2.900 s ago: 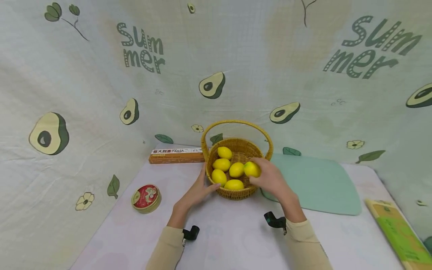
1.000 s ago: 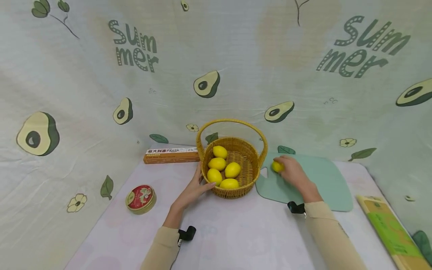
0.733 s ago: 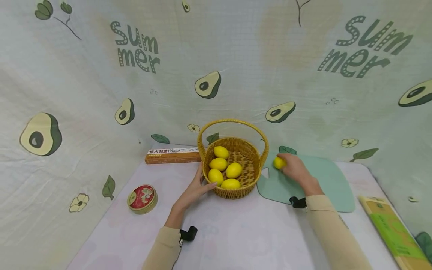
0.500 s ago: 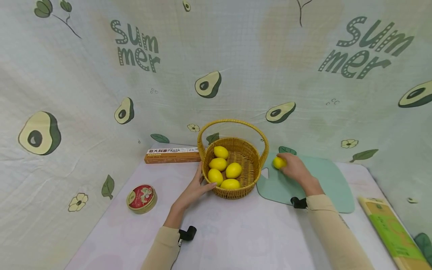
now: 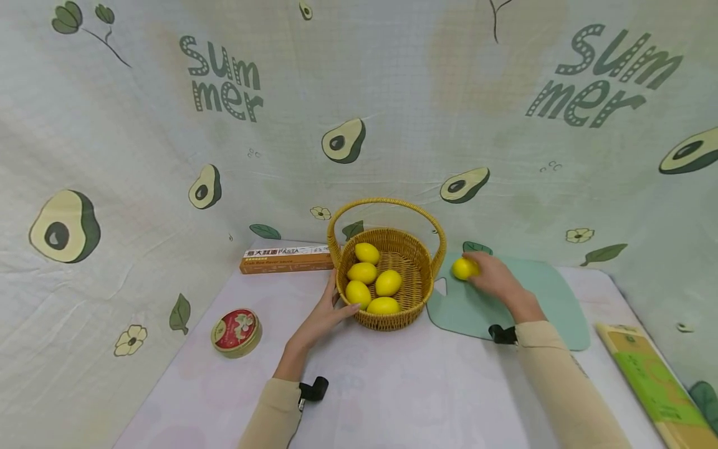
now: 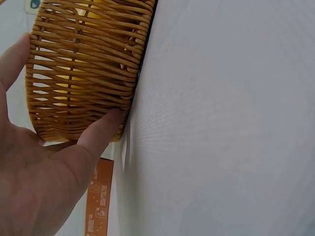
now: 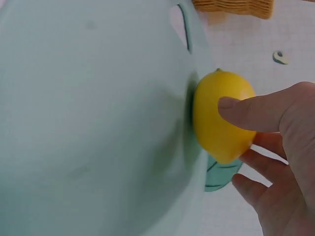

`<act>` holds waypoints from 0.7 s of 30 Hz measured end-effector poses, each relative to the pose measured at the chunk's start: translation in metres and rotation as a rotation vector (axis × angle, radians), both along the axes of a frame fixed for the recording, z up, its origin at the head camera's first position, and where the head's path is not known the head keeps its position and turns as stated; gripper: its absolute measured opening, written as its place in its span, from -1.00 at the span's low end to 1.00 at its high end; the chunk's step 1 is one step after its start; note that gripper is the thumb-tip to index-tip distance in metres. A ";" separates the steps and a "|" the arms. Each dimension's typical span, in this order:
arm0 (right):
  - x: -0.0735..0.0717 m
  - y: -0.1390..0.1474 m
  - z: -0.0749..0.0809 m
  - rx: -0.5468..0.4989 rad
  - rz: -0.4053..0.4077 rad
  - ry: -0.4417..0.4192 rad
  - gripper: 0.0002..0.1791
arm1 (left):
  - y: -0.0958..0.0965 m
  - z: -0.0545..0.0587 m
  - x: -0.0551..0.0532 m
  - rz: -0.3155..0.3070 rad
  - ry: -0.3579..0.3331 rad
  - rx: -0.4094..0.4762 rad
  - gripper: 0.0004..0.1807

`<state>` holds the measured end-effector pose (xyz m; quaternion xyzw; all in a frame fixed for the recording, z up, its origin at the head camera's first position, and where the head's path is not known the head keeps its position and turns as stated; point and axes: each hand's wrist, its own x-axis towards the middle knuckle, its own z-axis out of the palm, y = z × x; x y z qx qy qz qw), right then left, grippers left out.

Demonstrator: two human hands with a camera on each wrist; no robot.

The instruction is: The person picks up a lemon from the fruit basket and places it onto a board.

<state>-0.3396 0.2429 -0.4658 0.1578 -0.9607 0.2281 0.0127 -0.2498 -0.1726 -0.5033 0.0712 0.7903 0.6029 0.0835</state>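
Observation:
My left hand rests on the near left side of a round wicker basket, thumb at the rim. In the left wrist view, a fairly straight finger lies along the basket's woven wall near its base. Several yellow lemons sit in the basket, mostly on its left. On the pale green cutting board my right hand is at another lemon. In the right wrist view, the thumb overlaps that lemon, while the other fingers spread loosely at its side.
An orange and white pasta box lies behind and left of the basket. A round red and gold tin stands at the left. A long yellow and green packet lies along the right edge. A printed cloth hangs behind.
My right hand has carried a lemon from the basket to the cutting board. Since half a second ago, its fingers have drawn slightly right, showing more of that lemon. My left hand stays at the basket.

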 end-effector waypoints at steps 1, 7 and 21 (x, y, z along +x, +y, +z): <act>0.001 0.001 0.002 -0.001 0.002 0.002 -0.39 | 0.000 0.000 0.000 -0.002 0.002 -0.001 0.23; 0.010 0.003 0.017 -0.001 0.025 -0.002 -0.38 | 0.000 0.001 0.002 0.004 -0.007 -0.008 0.20; 0.054 -0.016 0.058 0.065 0.122 0.030 -0.40 | -0.001 0.001 0.003 -0.002 -0.005 -0.014 0.20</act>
